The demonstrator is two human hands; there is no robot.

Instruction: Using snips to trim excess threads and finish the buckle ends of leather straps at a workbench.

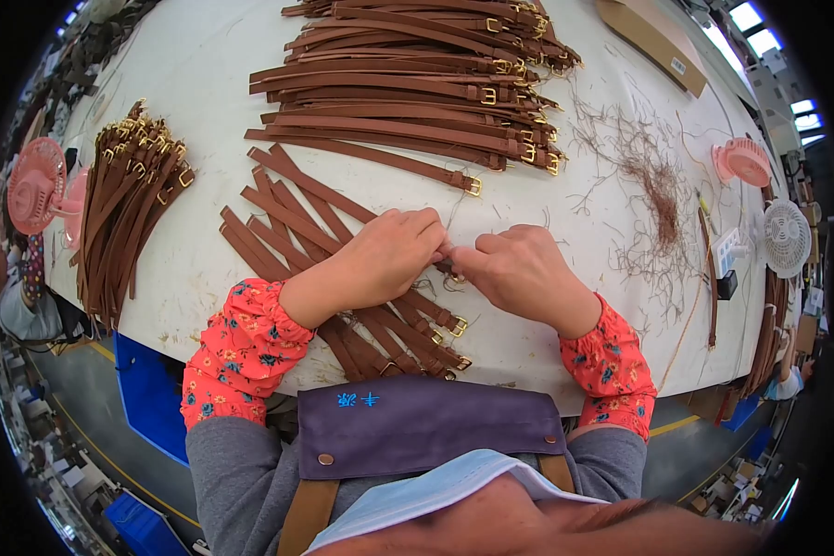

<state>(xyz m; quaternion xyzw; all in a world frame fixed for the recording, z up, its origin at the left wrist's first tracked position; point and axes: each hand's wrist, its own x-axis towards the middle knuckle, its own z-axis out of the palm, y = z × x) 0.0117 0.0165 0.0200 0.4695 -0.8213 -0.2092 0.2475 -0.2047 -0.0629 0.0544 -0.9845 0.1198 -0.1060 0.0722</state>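
In front of my chest, my left hand (399, 247) and my right hand (518, 271) meet with bent fingers at the buckle end of a brown strap (340, 198). This strap runs up and left beneath my left hand. Both hands pinch near its buckle, and a thin loose thread shows just above the fingertips. My fingers hide most of the pinched part. Under my left forearm lies a loose fan of similar brown straps (271, 240), with gold-coloured buckles (461, 325) toward the lower right.
Beyond my hands, a large stack of buckled straps (389, 90) covers the white table (208, 278). Another strap bundle (121, 215) lies left. Thread scraps (660, 201), a power strip (726, 254) and a cardboard box (657, 45) are right. Small fans (38, 184) stand at both sides.
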